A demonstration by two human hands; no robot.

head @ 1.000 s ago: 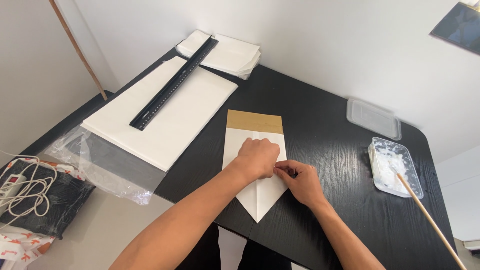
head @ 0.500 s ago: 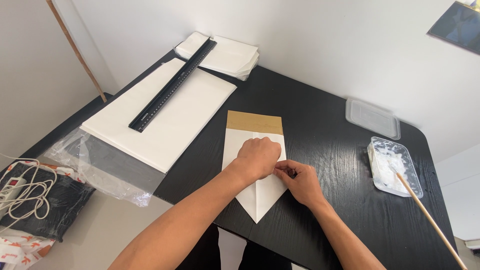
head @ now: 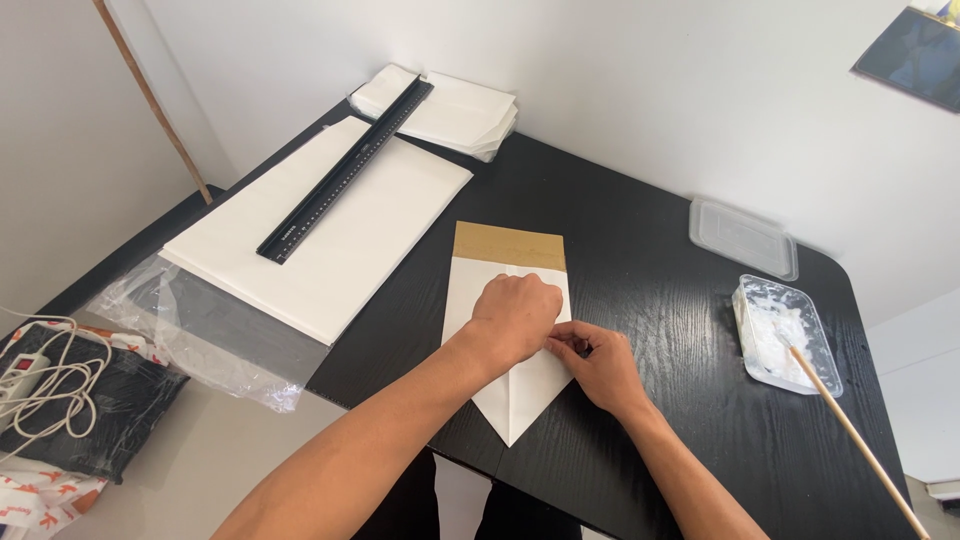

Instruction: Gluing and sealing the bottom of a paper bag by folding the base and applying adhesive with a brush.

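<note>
- because its near end is folded to a point, the white folded sheet [head: 512, 395] lies flat near the front edge of the black table [head: 650, 250], with a brown strip [head: 508, 245] at its far end.
- the left hand [head: 515, 315] rests on it as a loose fist, knuckles down, which seems to keep the folds flat and the sheet from sliding.
- the right hand [head: 597, 365] pinches the sheet's right edge just beside that fist, fingertips closed on the paper.
- well apart on the right stand a plastic tub of white paste [head: 785, 330], a wooden stick [head: 860, 440] resting in it, and a clear lid [head: 743, 238].
- to the left, a black ruler [head: 345, 170] lies across a stack of white paper [head: 320, 235].
</note>
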